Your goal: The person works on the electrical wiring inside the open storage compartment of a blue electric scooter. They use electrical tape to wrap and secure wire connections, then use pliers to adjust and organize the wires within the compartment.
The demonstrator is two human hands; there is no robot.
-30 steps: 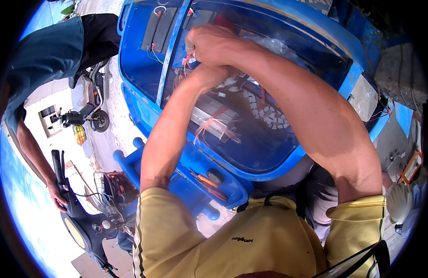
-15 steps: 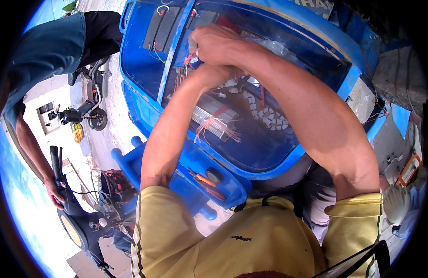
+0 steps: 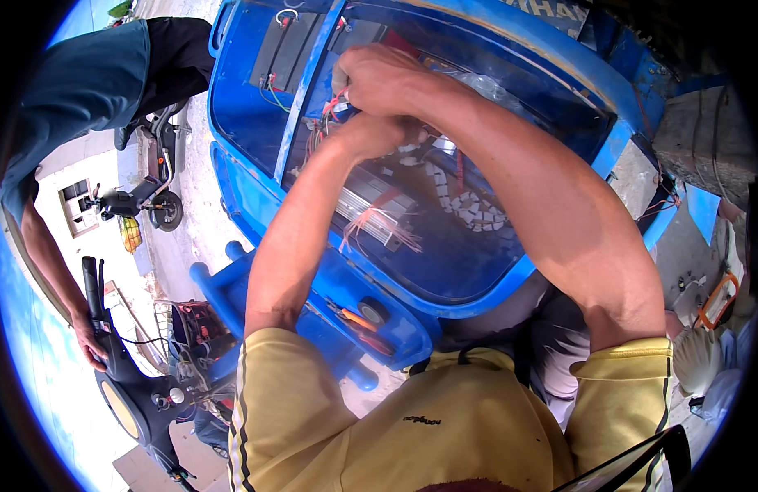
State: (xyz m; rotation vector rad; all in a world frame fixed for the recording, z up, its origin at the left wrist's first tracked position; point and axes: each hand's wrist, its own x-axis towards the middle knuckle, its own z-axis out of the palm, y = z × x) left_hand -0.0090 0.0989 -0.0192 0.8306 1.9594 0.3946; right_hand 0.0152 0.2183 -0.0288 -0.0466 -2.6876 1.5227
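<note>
Both hands are close together inside the open blue compartment [image 3: 445,299] of a vehicle. My right hand [image 3: 374,75] is closed in a fist-like grip at thin coloured wires [image 3: 336,108] with a small white connector; its fingertips are partly hidden. Just below it, my left hand [image 3: 384,136] is curled, its fingers tucked behind my right wrist, and whatever they hold does not show. More wires hang beside the left wrist. A ribbed silver metal box [image 3: 371,215] with a bundle of pale pink wires [image 3: 371,225] lies beneath my left forearm.
Grey batteries [image 3: 285,49] sit beyond a blue crossbar [image 3: 303,102]. A strip of white connector pieces [image 3: 469,205] lies on the compartment floor. Orange-handled pliers [image 3: 358,318] rest in a blue tray. At left, another person's hand [image 3: 90,343] is at a scooter's handlebar [image 3: 92,287].
The view has shifted slightly. Both hands stay at the wires in nearly the same pose, with the left hand's outline now sharper.
</note>
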